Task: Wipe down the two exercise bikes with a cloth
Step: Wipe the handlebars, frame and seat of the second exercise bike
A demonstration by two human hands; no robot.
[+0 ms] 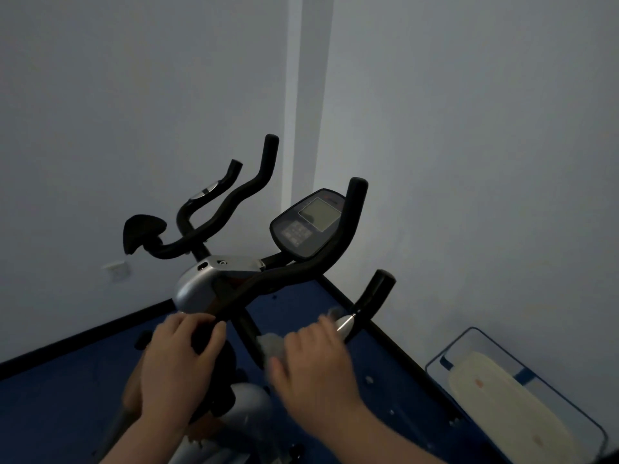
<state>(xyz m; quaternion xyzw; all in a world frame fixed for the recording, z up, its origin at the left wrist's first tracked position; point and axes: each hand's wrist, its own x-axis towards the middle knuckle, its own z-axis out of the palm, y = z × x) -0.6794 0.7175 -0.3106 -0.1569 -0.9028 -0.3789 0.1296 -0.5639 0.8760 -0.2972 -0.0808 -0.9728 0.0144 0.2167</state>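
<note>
Left hand gripping near bike handlebar, right hand clutching cloth on it; second bike behind, tray right.

My right hand was smeared by motion, and the pale crumpled cloth under it showed only as a blurred patch. The near silver-and-black exercise bike ran off the bottom edge. I could not read the grey console screen. The clear plastic bin was cropped at right.
</note>
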